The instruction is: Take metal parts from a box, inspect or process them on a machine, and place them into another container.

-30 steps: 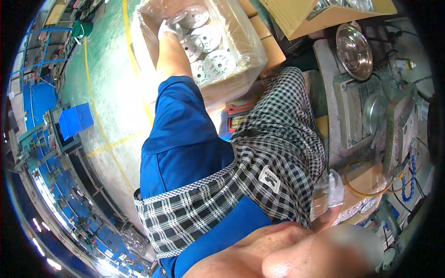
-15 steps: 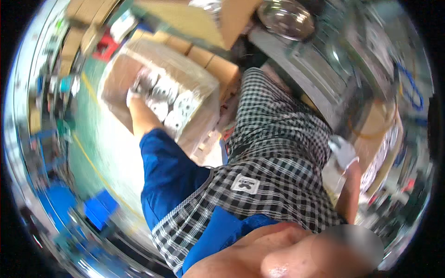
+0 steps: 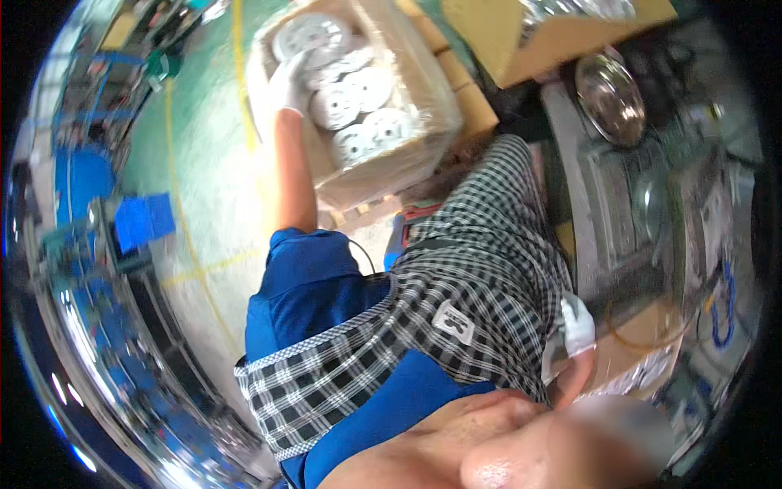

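Observation:
My left hand (image 3: pixel 287 84), in a white glove, reaches into a plastic-lined carton (image 3: pixel 436 98). It grips the near edge of a round grey metal disc (image 3: pixel 314 39) with holes through it, which looks larger and higher than the others; its fingers are partly hidden by the disc. Several similar silvery discs (image 3: pixel 371 88) lie in the carton beside this hand. My right hand (image 3: pixel 577 324), also white-gloved, hangs low at the side of my checked apron (image 3: pixel 481 236). Its fingers are stretched out against the cloth, and nothing shows in them.
On the right stands a grey metal machine (image 3: pixel 615 204) with a shiny round metal bowl (image 3: pixel 611 98) at its far end. An open carton (image 3: pixel 562 41) is at the top. Beyond my right hand sits another carton (image 3: pixel 643 342). A blue bin (image 3: pixel 145 220) stands at left.
My view has turned, so the carton appears higher and the machine farther right. My left hand now grips a disc that shows near the carton's top. My right hand stays beside the apron.

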A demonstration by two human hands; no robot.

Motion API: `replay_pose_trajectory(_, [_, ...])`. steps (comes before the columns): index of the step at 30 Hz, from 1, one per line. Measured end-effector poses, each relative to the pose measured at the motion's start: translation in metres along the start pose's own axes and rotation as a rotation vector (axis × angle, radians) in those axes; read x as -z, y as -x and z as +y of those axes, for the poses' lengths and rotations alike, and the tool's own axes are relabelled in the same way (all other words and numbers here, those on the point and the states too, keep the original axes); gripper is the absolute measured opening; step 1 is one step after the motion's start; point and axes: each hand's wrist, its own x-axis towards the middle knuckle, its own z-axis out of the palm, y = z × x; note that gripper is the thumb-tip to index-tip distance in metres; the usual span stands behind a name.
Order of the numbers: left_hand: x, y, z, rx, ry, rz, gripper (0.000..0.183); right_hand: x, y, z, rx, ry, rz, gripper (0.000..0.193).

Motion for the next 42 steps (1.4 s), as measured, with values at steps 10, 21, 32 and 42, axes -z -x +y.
replay_pose_trajectory(10, [-0.076, 0.045, 0.153, 0.166, 0.196, -0.629, 0.027, -0.007, -0.012, -0.078, 0.409, -0.261, -0.196, 0.036])
replay_pose_trajectory(21, [-0.238, 0.17, 0.254, -1.553, -0.355, -1.221, 0.028, -0.029, -0.015, -0.103, 0.598, -1.354, -0.194, 0.049])
replay_pose_trajectory(32, [-0.303, 0.207, 0.266, -0.486, 0.195, -1.245, 0.085, -0.005, -0.011, -0.087, 0.732, -1.112, 0.084, 0.03])
replay_pose_trajectory(42, [-0.385, 0.176, 0.313, -0.388, 0.05, -1.144, 0.073, -0.01, -0.005, -0.076, 0.657, -0.86, 0.156, 0.035])
